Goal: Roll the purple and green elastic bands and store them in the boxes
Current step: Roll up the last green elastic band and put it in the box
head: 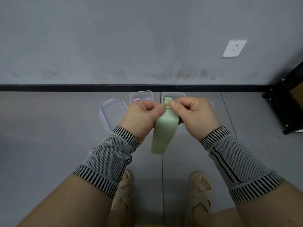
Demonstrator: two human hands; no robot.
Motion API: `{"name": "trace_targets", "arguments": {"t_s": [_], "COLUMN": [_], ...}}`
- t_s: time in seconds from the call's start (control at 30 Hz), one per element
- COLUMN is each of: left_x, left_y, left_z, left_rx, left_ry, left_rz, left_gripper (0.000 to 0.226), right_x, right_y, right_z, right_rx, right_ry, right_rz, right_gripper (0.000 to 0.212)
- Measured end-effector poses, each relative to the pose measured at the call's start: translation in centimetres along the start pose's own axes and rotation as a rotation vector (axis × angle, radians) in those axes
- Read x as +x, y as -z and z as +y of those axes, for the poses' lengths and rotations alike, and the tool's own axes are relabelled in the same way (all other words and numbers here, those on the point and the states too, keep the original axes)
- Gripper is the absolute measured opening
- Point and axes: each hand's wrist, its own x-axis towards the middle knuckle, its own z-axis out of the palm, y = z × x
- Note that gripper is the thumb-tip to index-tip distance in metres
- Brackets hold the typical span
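Observation:
A pale green elastic band [164, 133] hangs in the air between my hands, its loose end dangling toward the floor. My left hand [141, 118] pinches its top edge from the left, and my right hand [195, 115] pinches the same edge from the right, thumbs nearly touching. Behind my hands, two clear plastic boxes stand on the floor by the wall. The left box [141, 95] has a purple band [136, 99] in it. The right box [173, 95] shows something green inside. A clear lid [111, 112] lies to the left of the boxes.
The grey tiled floor [49, 128] meets a grey wall at a black skirting strip [82, 87]. A black metal shelf frame [285, 102] stands at the right. A white wall socket [234, 48] sits above. My feet in sandals [200, 190] are below my hands.

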Motion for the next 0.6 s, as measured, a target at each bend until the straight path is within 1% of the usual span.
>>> {"name": "trace_targets", "arguments": {"t_s": [0.13,0.23,0.47,0.6], "left_x": [0.03,0.09,0.25,0.17], "left_y": [0.06,0.04,0.08,0.03], "left_z": [-0.04,0.06,0.14,0.31], "left_rx": [-0.001,-0.034,-0.144,-0.202], "left_ry": [0.001,0.014,0.060,0.070], "left_rz": [0.001,-0.001,-0.009,-0.025], "left_gripper": [0.019,0.016,0.009,0.010], "right_x": [0.13,0.21,0.39,0.54], "right_y": [-0.05,-0.17,-0.31,-0.35], "right_z": [0.02,0.23,-0.05,0.00], "right_rx": [0.071,0.159,0.349,0.482], "right_ry": [-0.065,-0.116,-0.205,-0.265], "right_rz": [0.002,0.012,-0.027,-0.046], "right_gripper": [0.008,0.012,0.016,0.020]}}
